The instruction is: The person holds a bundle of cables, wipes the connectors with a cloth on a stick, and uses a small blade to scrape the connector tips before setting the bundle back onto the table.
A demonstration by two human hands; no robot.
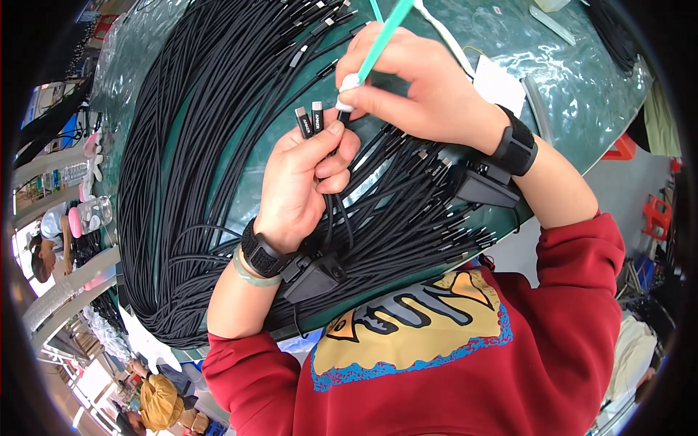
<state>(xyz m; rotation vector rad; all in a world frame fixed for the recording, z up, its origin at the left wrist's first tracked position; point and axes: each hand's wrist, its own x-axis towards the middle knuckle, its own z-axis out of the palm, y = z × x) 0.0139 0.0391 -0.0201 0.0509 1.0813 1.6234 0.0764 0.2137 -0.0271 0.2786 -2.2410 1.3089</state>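
My left hand (291, 185) is closed around a few black cables, their connector ends sticking up past the thumb. Two of these black plugs with metal tips (317, 118) stand side by side, apart from a third black plug (344, 116) pinched at the thumb tip. My right hand (418, 83) grips a green stick (385, 38) with a white wad (348, 86) at its lower end. Thumb and fingers squeeze the wad over the top of that third plug, so its metal tip is hidden. Under both hands lie loose black cables (407, 207), many with plugs pointing right.
A thick looped bundle of black cables (156, 189) covers the left of the green table (574, 109). A white sheet (500, 83) and a grey strip (536, 112) lie at right. Red stools (656, 216) stand beyond the table; people (161, 401) are at the left.
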